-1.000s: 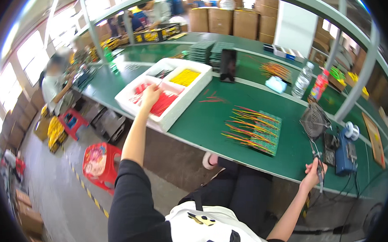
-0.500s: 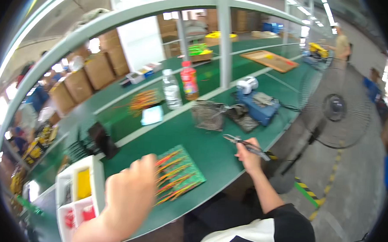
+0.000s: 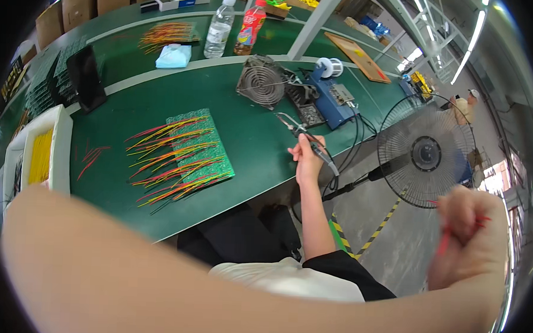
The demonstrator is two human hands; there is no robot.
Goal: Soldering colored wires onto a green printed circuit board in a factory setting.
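Note:
My left forearm sweeps across the bottom of the picture, and my left hand (image 3: 474,244) is raised at the far right. Its fingers are closed around several short red wires (image 3: 444,241), whose ends poke out of the fist. Over the bench's front edge, my right hand (image 3: 309,159) grips a soldering iron (image 3: 316,146) by its handle, its tip pointing up and left. To the left of that hand lies a green circuit board (image 3: 217,145) with rows of red, yellow and orange wires (image 3: 170,156) sticking out leftward. Several loose red wires (image 3: 91,156) lie farther left.
A white compartment tray (image 3: 58,139) with yellow wires stands at the left, near a dark phone (image 3: 86,78). Behind are two bottles (image 3: 219,30), a small metal fan (image 3: 261,83) and a blue soldering station (image 3: 333,104). A large floor fan (image 3: 426,151) stands at the right.
My left hand has swung from beside the board to the far right, now with red wires showing in it. The view has shifted. My right hand still holds the soldering iron.

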